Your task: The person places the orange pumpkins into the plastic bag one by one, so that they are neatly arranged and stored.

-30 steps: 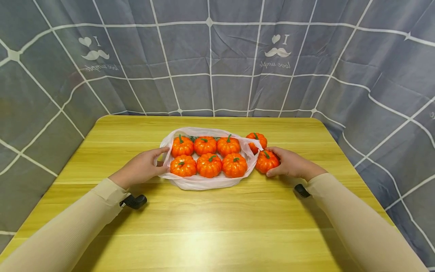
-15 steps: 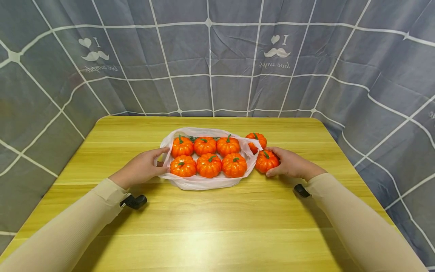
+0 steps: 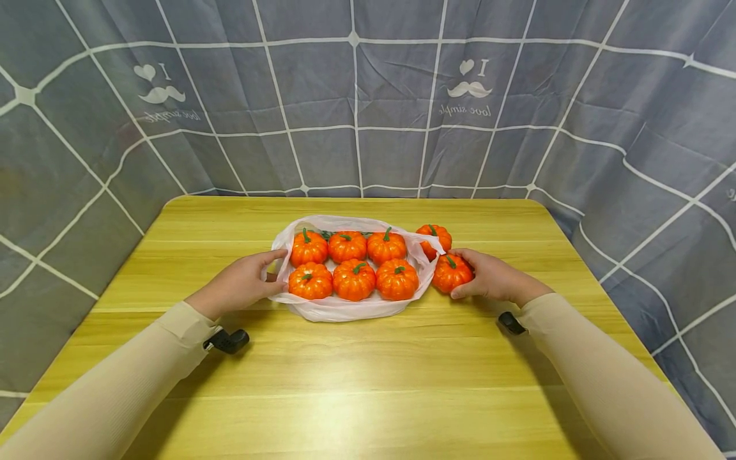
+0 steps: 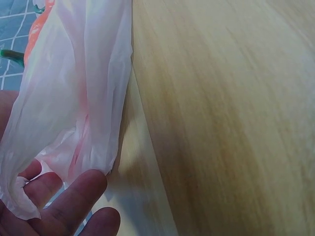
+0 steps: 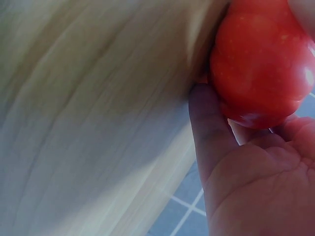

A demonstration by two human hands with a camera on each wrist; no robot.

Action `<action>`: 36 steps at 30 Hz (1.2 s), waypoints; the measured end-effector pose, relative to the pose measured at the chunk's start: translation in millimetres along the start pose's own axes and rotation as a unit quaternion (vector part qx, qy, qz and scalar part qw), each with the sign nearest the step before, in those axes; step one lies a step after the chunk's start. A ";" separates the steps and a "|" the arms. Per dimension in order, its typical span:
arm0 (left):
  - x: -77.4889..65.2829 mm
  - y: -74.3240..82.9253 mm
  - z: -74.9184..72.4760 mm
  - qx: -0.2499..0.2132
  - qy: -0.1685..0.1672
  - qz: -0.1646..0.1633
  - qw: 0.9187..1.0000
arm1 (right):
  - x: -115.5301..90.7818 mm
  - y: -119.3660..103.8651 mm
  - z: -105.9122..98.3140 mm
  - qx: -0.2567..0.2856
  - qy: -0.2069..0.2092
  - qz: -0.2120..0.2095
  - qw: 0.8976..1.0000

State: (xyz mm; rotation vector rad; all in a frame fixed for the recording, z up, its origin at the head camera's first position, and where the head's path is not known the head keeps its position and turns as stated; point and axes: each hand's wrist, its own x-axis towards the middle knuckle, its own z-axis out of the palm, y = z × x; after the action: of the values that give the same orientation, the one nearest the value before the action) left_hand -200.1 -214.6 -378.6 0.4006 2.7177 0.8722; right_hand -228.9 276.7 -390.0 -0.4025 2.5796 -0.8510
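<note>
A thin whitish plastic bag [image 3: 339, 312] lies with its mouth spread wide on the table. In it sit several small orange pumpkins [image 3: 354, 280] with green stems, in two rows. My left hand [image 3: 244, 284] holds the bag's left edge, and in the left wrist view the film [image 4: 93, 88] drapes over its fingers. Just past the bag's right end, my right hand [image 3: 497, 276] grips a pumpkin [image 3: 451, 273] resting at table level, thumb on the near side. Behind that one stands another pumpkin [image 3: 432, 237], partly covered by a bag handle [image 3: 431, 243].
The wooden table [image 3: 345, 383] stretches out in front of the bag towards me. Grey curtains [image 3: 397, 108] with white grid lines stand behind the table and on both sides. A black wrist device [image 3: 228, 341] sits under the left wrist.
</note>
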 end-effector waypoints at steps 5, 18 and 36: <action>0.3 -1.3 -0.7 -0.004 -0.003 -0.001 1.000 | 0.3 -0.4 1.2 -0.004 -0.002 0.003 1.000; -0.1 -2.8 -0.9 0.002 0.005 0.009 1.000 | -6.9 -5.2 -3.0 -0.055 0.031 -0.013 0.998; 2.5 -5.6 0.0 0.010 0.007 0.009 1.000 | -16.8 -42.0 -40.0 -0.027 0.123 -0.022 0.992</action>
State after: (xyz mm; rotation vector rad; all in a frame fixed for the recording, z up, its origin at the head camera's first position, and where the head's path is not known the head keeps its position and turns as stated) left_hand -203.4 -218.2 -382.4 0.4244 2.7413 0.8568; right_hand -225.9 270.7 -330.0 -0.3937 2.8350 -0.8969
